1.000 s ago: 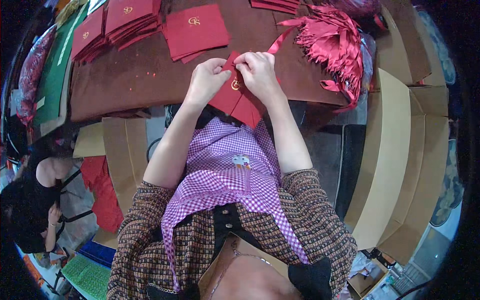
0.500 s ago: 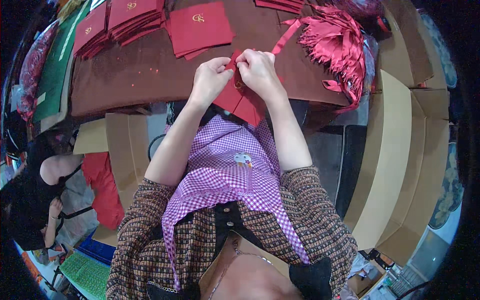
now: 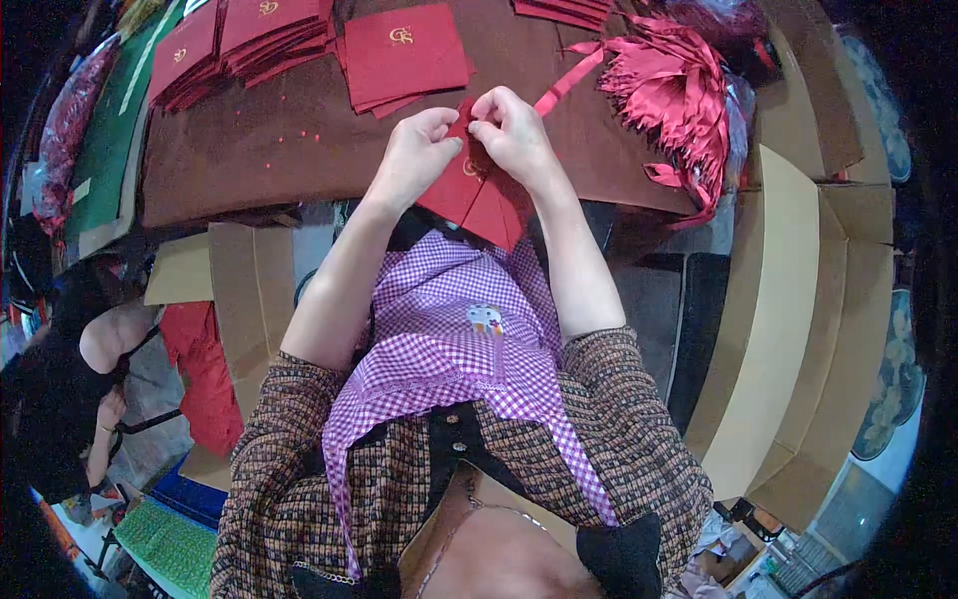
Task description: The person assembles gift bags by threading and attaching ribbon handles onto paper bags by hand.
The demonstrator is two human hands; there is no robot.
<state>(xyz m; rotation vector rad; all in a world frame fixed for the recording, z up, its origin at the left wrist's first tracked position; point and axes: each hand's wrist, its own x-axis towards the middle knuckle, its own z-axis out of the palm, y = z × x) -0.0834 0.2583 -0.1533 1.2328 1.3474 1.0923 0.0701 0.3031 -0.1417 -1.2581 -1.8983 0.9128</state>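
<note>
**Both hands pinch a red card at the counter's near edge**

The left hand [image 3: 424, 150] and the right hand [image 3: 514, 135] meet above the near edge of the brown counter [image 3: 259, 150], fingertips pressed together on the top of a folded red paper card with a small gold emblem [image 3: 474, 195]. The card hangs tilted below the hands, its lower corner over the person's purple-and-white checked apron [image 3: 449, 339]. A red satin ribbon [image 3: 564, 85] runs from the right hand's fingers up and to the right, toward a loose heap of red satin ribbons [image 3: 679, 90] lying on the counter's right end; whether the ribbon is threaded through the card or only held against it is hard to tell, since the fingers cover that spot. Just beyond the hands lies a flat stack of red cards with gold emblems [image 3: 404, 50], and further left, more stacks of the same red cards [image 3: 235, 40]. Plain cardboard sheets [image 3: 778, 329] stand to the right of the person.
</note>
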